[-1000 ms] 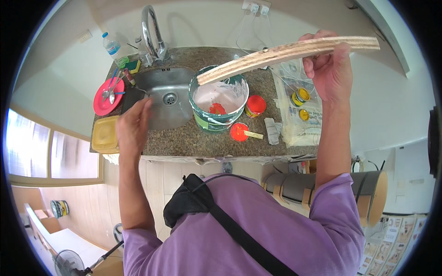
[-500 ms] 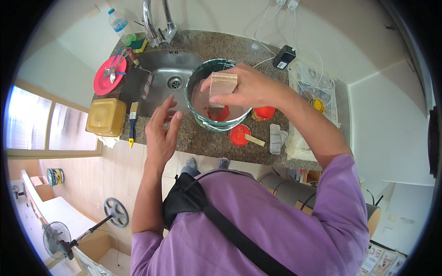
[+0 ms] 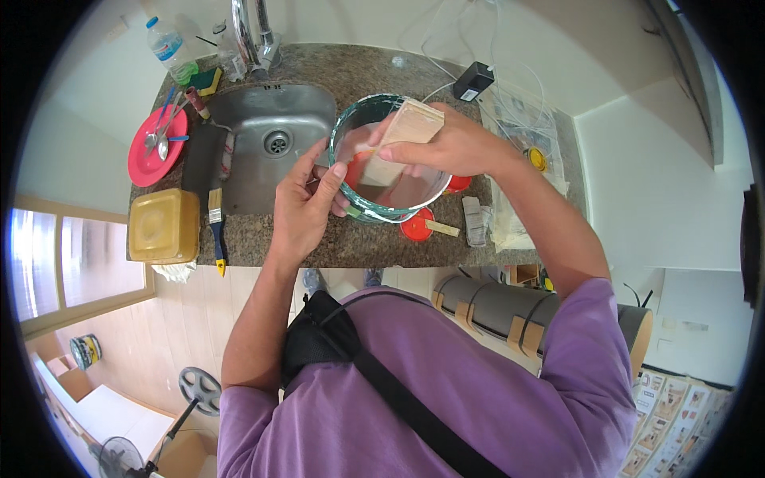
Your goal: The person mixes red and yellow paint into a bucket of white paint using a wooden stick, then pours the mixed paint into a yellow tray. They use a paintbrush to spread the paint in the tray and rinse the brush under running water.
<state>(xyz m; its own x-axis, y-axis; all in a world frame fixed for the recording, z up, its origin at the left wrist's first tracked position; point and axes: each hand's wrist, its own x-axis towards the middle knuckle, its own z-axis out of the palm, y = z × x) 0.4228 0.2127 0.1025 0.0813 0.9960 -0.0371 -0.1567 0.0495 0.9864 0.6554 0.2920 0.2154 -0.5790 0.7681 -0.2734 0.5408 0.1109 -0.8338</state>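
A green-rimmed bucket (image 3: pixel 373 213) stands on the counter beside the sink, tilted a little, with pinkish-beige liquid or paste and a red-orange patch inside. My left hand (image 3: pixel 303 199) grips its left rim, thumb on top and fingers around the outer wall. My right hand (image 3: pixel 458 143) is closed around a flat wooden board (image 3: pixel 408 131), held slanting over the bucket with its lower end inside. Whether that end touches the contents I cannot tell. Close to the bucket's front sits an open red can (image 3: pixel 416 226) with a wooden stick (image 3: pixel 443 229) across it.
Left of the bucket is a steel sink (image 3: pixel 307 103). A pink plate (image 3: pixel 147 163) with spoons, a yellow tub (image 3: pixel 163 227) and a paintbrush (image 3: pixel 216 227) line the counter's left side. A black power adapter (image 3: pixel 474 81) with cables lies behind my right arm.
My left hand has moved right and taken hold of the bucket's rim. The board in my right hand has tipped, showing more of its face. The bucket now leans.
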